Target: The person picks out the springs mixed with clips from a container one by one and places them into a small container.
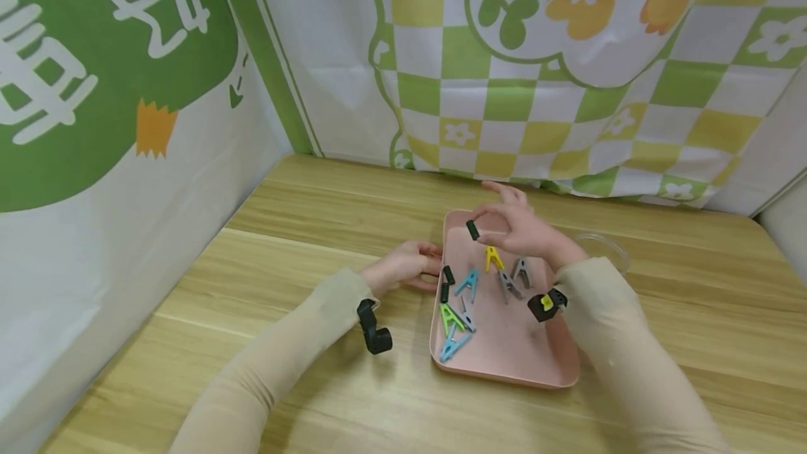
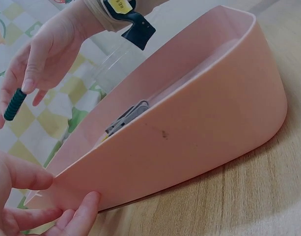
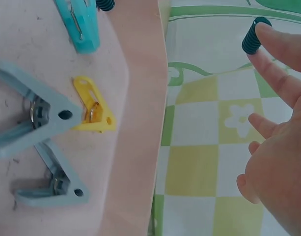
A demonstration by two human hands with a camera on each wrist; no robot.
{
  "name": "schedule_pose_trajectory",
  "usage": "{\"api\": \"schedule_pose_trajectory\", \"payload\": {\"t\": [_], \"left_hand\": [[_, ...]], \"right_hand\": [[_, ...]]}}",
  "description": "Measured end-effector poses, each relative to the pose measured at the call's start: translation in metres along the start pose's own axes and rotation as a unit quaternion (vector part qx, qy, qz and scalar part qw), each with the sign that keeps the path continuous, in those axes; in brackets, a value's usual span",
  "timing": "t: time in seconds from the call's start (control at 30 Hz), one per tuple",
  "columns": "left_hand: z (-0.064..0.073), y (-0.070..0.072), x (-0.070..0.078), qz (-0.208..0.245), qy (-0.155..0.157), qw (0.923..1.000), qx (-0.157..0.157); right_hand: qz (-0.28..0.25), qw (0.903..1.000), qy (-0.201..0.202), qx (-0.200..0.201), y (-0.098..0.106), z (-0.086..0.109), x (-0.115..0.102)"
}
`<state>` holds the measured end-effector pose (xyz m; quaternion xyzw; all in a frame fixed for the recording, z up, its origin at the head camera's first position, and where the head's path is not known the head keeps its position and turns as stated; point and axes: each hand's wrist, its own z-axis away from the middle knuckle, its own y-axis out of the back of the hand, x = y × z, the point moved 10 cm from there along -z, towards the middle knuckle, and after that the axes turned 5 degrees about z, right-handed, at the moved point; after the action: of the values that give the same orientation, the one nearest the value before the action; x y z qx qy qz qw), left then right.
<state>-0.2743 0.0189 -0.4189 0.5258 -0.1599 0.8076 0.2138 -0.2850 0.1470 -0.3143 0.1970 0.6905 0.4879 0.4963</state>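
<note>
Above the far end of a pink tray (image 1: 504, 373), my right hand (image 1: 518, 228) pinches a small dark green ridged cylinder (image 3: 256, 36) between thumb and a finger. My left hand (image 1: 403, 266) rests its fingertips against the tray's left outer wall, as the left wrist view also shows. Inside the tray lie a yellow clothespin (image 3: 94, 105), two grey clothespins (image 1: 508, 286), a blue clothespin (image 1: 467, 284), a lime green clothespin (image 1: 449, 318) and others at the near left. Two more dark green cylinders (image 1: 448, 275) lie along the left wall.
A clear round container (image 1: 607, 247) stands right of the tray, partly behind my right forearm. The wooden table (image 1: 302, 244) meets a green checkered cloth (image 1: 504, 100) at the back and a printed cloth (image 1: 157, 244) at left.
</note>
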Motion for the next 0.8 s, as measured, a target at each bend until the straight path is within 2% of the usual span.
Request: {"api": "schedule_pose_trajectory", "payload": {"t": [0.27,0.47,0.8], "left_hand": [[-0.002,0.0,-0.001,0.004,0.004,1.0,0.001],[-0.001,0.002,-0.001,-0.002,0.009,0.9999,0.006],[-0.002,0.001,-0.001,-0.003,0.007,1.0,0.005]], "right_hand": [[0.023,0.9994,0.026,0.007,0.011,0.008,-0.009],[0.047,0.9986,0.021,0.01,0.024,0.013,-0.013],[0.054,0.9983,0.02,0.011,0.042,0.028,-0.013]]}}
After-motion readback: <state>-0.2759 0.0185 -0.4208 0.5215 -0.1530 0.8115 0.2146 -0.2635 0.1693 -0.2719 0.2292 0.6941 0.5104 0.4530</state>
